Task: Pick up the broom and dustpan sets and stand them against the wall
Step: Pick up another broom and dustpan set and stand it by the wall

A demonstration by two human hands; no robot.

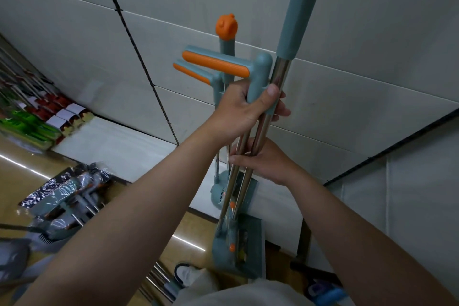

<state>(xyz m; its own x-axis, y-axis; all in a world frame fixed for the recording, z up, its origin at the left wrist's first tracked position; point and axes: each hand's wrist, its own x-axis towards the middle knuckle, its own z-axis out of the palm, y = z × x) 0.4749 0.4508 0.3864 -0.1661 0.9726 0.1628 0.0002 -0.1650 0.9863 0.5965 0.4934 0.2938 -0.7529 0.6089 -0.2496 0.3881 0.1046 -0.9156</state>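
- The left hand (244, 107) gripped the teal handle and steel pole of the broom and dustpan set (282, 72), upright at centre frame, near the wall (347, 97).
- The right hand (267, 163), just below, curled round the poles.
- A second set (225, 30) stood behind it.

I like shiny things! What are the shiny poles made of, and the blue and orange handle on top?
The poles look like polished metal, maybe steel: they are silvery, with mirror-like streaks of light. The handle looks like matte grey-blue plastic, smooth and moulded in one rounded piece. Its orange strip could be plastic or soft rubber; the look alone cannot settle it.
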